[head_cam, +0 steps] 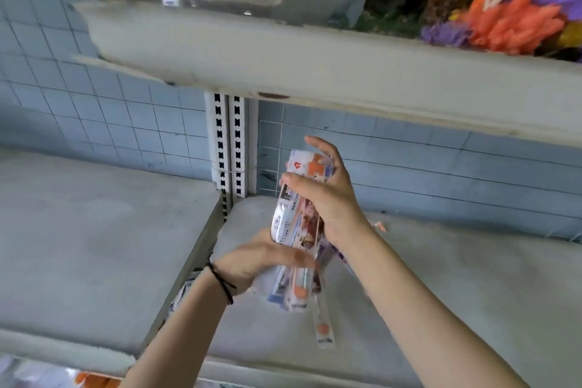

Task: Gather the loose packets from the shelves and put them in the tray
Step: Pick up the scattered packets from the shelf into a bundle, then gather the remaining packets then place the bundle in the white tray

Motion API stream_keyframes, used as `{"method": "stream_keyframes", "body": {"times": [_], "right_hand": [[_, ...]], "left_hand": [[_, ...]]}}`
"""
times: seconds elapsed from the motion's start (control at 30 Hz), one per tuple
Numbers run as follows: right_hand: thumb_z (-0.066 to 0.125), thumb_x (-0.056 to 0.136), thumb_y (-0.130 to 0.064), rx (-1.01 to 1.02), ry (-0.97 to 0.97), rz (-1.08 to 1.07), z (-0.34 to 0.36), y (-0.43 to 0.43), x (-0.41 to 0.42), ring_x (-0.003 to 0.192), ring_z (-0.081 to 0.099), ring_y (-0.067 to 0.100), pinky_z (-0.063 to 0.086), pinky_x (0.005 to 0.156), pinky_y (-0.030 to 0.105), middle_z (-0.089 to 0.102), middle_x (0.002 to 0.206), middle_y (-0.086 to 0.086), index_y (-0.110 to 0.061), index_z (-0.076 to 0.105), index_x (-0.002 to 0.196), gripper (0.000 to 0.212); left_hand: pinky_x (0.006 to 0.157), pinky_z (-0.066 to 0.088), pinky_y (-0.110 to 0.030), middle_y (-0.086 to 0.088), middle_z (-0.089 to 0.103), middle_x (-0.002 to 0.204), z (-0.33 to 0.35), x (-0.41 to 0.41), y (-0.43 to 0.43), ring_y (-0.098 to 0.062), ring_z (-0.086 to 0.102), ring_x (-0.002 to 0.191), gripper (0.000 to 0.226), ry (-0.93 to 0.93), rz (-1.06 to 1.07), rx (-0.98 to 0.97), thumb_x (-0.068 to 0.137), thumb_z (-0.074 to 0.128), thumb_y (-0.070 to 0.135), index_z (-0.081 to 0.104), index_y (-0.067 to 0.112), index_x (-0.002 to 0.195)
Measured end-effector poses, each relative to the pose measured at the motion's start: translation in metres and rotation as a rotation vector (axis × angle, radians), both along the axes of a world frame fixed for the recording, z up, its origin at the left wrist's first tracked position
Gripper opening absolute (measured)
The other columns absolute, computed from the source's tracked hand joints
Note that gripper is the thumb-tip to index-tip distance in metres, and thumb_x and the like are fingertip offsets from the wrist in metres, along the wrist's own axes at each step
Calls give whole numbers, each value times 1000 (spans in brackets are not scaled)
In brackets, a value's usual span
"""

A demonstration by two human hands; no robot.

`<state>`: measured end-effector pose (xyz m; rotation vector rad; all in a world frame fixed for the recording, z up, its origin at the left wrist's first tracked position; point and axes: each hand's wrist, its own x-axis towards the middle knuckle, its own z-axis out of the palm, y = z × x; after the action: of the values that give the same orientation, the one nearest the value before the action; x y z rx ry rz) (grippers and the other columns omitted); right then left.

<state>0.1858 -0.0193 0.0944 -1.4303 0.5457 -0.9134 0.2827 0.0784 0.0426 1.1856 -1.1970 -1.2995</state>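
A bundle of clear plastic packets (296, 224) with white, blue and orange print stands upright between my hands, above the grey shelf (441, 277). My right hand (327, 195) grips the upper part of the bundle, thumb across its front. My left hand (261, 261), with a black cord on the wrist, holds the lower part from the left. One thin packet (322, 327) with an orange spot hangs down below the bundle. No tray is in view.
A white slotted upright (230, 145) divides the shelf bays in front of a blue tiled wall. The upper shelf (315, 66) overhangs, carrying clear plastic wrap and bright artificial flowers (491, 9). More packets show at the bottom left edge (94, 379).
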Motion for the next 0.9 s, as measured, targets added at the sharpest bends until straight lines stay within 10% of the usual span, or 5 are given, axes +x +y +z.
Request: {"method": "stream_keyframes", "body": {"times": [0.27,0.43,0.6,0.9], "right_hand": [[73,71,7,277,-26,-159,-32,54,152,68,64,18,54,58,26,65,89,5,-18,58,111,50],[78,73,-6,356,53,-161,-58,89,222,75,66,18,52,57,22,65,102,9,-19,53,117,52],[79,74,-19,337,143,-215,-81,109,263,80,62,9,46,61,20,60,103,-1,-17,45,122,59],[68,77,-50,-123,429,-294,-119,108,312,99,58,17,51,89,40,55,103,-11,-25,54,119,51]], "left_hand": [[70,57,-35,-20,65,104,-12,137,68,-19,68,78,96,52,307,22,51,85,4,30,23,129],[66,55,-25,-12,60,113,-28,205,111,-10,68,83,73,-138,249,-41,78,73,1,27,36,123],[93,48,-41,2,58,119,-49,248,125,-21,54,109,89,-596,425,18,57,66,59,25,42,134],[110,17,-43,1,27,153,-64,270,136,-23,16,140,111,-1089,429,229,55,13,85,3,26,149]]}}
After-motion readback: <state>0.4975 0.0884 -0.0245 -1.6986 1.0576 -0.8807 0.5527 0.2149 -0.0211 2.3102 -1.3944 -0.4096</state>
